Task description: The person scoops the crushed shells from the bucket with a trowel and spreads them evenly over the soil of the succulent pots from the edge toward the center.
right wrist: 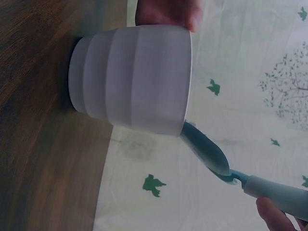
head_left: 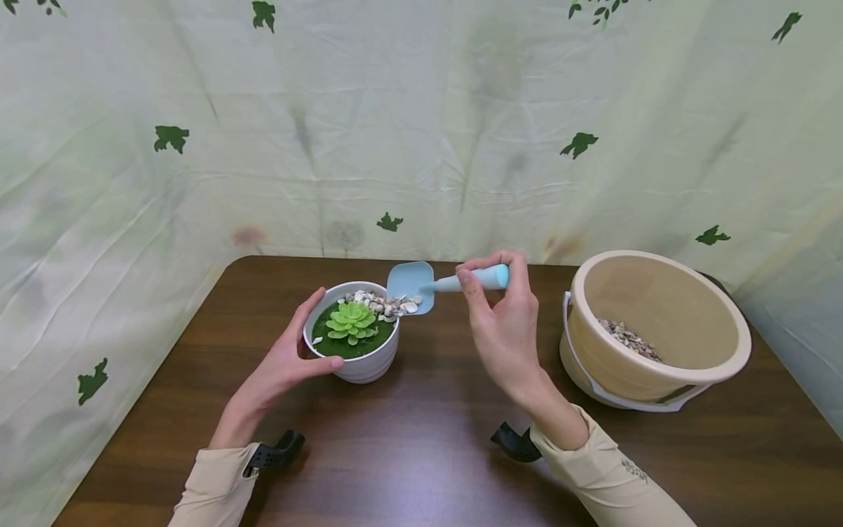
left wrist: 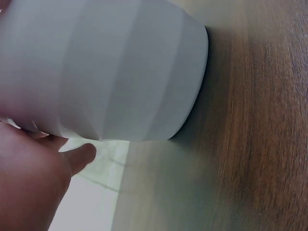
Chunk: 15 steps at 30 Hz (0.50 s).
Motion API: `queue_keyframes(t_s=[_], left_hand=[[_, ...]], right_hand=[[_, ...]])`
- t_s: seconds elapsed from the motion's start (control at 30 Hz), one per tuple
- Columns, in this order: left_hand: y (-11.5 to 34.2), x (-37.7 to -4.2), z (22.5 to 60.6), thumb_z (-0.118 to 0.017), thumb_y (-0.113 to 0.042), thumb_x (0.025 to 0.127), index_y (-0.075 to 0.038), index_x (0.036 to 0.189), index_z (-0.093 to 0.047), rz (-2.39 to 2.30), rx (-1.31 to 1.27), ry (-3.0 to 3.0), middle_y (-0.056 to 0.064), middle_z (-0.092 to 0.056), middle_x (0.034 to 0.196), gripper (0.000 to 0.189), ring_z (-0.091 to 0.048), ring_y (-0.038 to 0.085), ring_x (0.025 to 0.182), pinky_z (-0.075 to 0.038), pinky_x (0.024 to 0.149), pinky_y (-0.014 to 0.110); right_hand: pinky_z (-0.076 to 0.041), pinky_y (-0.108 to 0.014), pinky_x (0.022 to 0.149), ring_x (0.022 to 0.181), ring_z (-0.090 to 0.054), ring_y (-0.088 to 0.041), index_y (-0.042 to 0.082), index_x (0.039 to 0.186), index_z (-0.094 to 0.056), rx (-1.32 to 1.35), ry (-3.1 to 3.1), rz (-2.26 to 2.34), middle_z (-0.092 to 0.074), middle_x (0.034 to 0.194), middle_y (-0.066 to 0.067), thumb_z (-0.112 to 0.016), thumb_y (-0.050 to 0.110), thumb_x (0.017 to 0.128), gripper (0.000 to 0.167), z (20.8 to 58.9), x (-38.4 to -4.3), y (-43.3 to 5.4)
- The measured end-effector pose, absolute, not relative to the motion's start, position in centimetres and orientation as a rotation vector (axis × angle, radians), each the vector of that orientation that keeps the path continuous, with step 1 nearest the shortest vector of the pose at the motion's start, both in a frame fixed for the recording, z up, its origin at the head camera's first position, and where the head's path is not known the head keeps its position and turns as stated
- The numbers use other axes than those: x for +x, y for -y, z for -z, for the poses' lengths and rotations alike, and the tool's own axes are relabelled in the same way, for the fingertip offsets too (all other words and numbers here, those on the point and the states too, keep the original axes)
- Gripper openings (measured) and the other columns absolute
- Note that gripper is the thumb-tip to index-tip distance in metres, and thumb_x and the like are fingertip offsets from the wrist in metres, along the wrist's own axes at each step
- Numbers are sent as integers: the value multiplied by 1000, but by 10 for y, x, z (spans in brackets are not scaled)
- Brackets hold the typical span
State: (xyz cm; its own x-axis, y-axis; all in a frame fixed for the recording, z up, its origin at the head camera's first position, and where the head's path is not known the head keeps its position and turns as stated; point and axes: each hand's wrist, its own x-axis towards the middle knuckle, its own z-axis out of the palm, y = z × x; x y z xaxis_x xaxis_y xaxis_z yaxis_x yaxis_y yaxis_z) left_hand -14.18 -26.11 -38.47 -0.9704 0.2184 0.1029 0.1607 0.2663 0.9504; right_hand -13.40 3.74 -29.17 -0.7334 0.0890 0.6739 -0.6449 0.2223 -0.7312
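Observation:
A white ribbed pot (head_left: pixel 364 368) stands on the table with a green succulent (head_left: pixel 352 322) on a green base. Pale pebbles (head_left: pixel 375 301) lie along the pot's back right side. My left hand (head_left: pixel 283 366) holds the pot from the left, thumb at the front and fingers round the far side. In my right hand (head_left: pixel 503 322) is the handle of a light blue shovel (head_left: pixel 410 278), pinched between thumb and fingers. Its blade tilts at the pot's right rim, with some pebbles on its lower edge. In the right wrist view the blade (right wrist: pixel 207 149) touches the rim.
A beige bucket (head_left: pixel 658 293) with a pale handle stands on the right of the brown table (head_left: pixel 428 439); small stones (head_left: pixel 628 339) lie in its bottom. Behind the table hangs a pale curtain (head_left: pixel 421 132) with green leaf prints. Black straps circle both wrists.

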Motion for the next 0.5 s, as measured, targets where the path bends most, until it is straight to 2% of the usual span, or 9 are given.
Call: queue_keyframes(t_s=[0.07,0.17,0.3,0.4,0.5], left_hand=[[262,-141,385,-76,-6,81,-17,158,-14,-1880,384,-2411,13,-24,154,100,-32,30,132,-40,93,18],[262,-142,385,-77,-6,81,-15,158,-15,-1890,379,-2415,13,-27,153,99,-34,29,131,-40,92,17],[260,-142,386,-80,-8,79,-23,157,-18,-1871,361,-2465,10,-29,152,102,-34,26,131,-36,95,18],[258,-143,386,-83,-11,76,-30,156,-21,-1798,358,-2556,8,-27,151,103,-32,25,132,-33,102,33],[257,-143,386,-86,-15,73,-28,156,-24,-1712,362,-2655,8,-25,149,104,-31,26,132,-28,103,48]], right_hand=[[-39,-19,58,75,-55,-18,-7,101,-47,521,1891,-1560,-69,98,-13,-65,-1,92,21,295,-136,-38],[-37,-20,55,74,-54,-17,-4,103,-48,533,1884,-1553,-70,99,-10,-67,3,92,23,305,-144,-39],[-36,-21,51,78,-58,-15,0,105,-49,556,1875,-1554,-70,102,-3,-67,10,93,24,318,-153,-40],[-38,-21,51,84,-61,-15,1,106,-49,570,1868,-1558,-70,104,-1,-66,14,94,24,320,-154,-40],[-42,-20,55,87,-62,-14,1,106,-49,582,1861,-1563,-69,104,-1,-65,13,94,24,320,-153,-40]])
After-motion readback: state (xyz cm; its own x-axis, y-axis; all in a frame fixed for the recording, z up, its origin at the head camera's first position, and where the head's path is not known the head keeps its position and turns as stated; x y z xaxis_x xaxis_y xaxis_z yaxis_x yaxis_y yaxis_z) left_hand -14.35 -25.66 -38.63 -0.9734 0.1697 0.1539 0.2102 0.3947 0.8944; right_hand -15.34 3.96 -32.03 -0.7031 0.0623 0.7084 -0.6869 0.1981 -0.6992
